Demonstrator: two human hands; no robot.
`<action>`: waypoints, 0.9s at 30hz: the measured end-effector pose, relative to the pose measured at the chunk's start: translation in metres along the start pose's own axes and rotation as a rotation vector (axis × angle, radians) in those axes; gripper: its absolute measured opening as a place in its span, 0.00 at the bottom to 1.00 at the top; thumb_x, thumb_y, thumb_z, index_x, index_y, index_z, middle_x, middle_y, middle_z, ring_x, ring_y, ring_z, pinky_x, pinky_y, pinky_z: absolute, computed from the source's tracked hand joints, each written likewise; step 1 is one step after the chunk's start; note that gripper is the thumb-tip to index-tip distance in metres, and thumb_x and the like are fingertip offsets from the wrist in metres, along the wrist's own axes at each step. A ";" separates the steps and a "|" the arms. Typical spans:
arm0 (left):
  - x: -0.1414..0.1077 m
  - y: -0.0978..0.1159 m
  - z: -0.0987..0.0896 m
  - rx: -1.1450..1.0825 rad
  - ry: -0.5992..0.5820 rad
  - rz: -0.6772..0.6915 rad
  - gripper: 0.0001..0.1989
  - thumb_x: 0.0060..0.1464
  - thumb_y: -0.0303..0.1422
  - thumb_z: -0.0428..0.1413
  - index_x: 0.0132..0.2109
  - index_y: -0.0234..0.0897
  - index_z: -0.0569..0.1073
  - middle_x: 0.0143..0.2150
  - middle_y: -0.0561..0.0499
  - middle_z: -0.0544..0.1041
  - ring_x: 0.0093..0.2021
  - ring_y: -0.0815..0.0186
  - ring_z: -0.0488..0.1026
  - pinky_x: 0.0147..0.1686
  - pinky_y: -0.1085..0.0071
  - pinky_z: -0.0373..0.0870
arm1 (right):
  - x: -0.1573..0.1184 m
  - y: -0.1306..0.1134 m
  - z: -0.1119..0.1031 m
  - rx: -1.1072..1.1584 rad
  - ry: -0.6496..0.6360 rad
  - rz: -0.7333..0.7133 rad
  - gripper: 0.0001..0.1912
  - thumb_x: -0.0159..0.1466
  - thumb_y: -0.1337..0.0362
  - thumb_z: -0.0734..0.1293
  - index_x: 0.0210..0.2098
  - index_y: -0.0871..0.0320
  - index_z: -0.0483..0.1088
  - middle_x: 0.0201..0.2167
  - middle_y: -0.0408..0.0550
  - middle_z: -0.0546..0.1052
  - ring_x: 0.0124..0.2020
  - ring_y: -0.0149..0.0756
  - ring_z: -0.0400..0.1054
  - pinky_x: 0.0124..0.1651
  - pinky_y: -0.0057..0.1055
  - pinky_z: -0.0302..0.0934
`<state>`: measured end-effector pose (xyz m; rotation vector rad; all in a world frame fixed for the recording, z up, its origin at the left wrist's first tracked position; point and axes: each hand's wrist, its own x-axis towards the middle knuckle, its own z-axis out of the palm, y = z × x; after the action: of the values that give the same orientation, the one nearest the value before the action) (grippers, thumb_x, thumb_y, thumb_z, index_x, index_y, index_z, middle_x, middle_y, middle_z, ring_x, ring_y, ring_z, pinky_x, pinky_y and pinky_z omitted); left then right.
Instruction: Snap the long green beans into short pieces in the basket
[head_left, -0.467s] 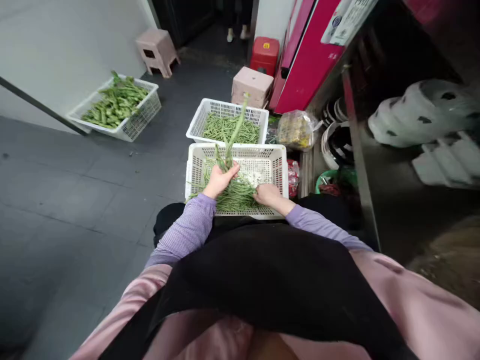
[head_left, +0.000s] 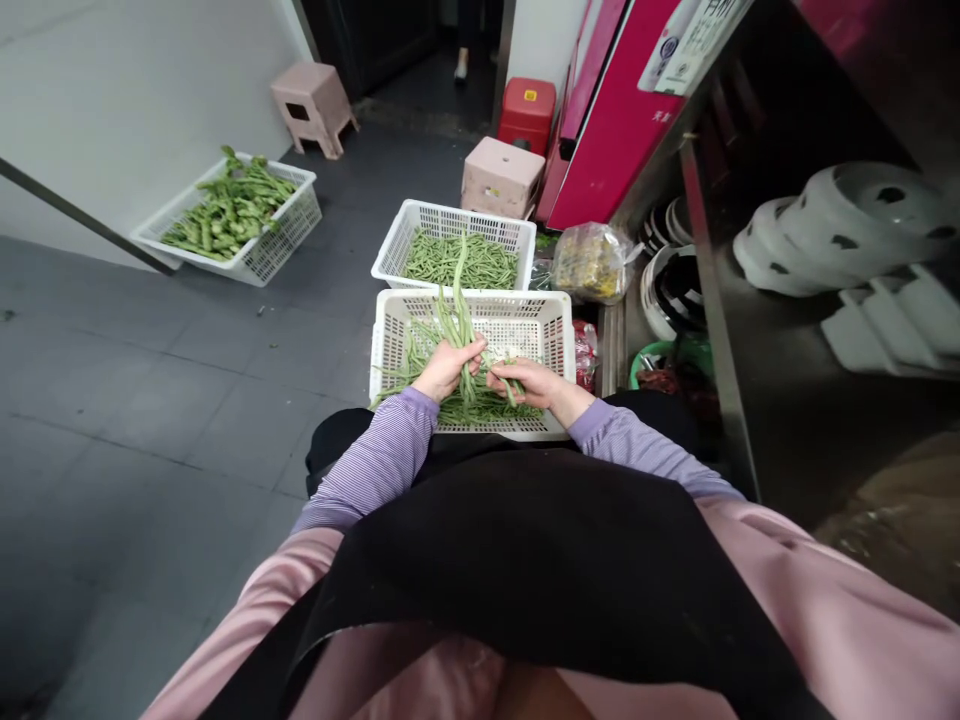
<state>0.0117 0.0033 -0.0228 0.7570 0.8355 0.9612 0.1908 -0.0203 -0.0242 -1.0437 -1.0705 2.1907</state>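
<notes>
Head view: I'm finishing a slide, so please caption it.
Left hand holds long green beans over a white basket, right hand holding more; another basket sits beyond.

Smooth plastic on the front basket (head_left: 553, 298), crinkled, glossy film on the bag (head_left: 595, 262), dull metal edging the worktop (head_left: 721, 345), matt cloth for the apron (head_left: 540, 560), satiny sheen across the pink sleeves (head_left: 262, 595)!

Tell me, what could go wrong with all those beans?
Some beans might drop onto the floor, because a few ends poke over the left rim of the near basket.

The left hand holds a long bunch sticking up in front of the far basket, so a loose bean could perhaps slip in there.
</notes>
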 end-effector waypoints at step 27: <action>0.002 -0.002 -0.001 -0.004 0.123 0.097 0.19 0.42 0.39 0.69 0.32 0.35 0.69 0.19 0.58 0.68 0.14 0.77 0.57 0.16 0.75 0.55 | 0.009 0.000 0.015 0.284 0.045 0.097 0.16 0.66 0.57 0.69 0.28 0.57 0.61 0.15 0.32 0.52 0.14 0.23 0.44 0.18 0.21 0.43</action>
<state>0.0120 0.0044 -0.0256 0.7464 0.9103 1.1047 0.1735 -0.0206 -0.0224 -1.0274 -0.6759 2.3003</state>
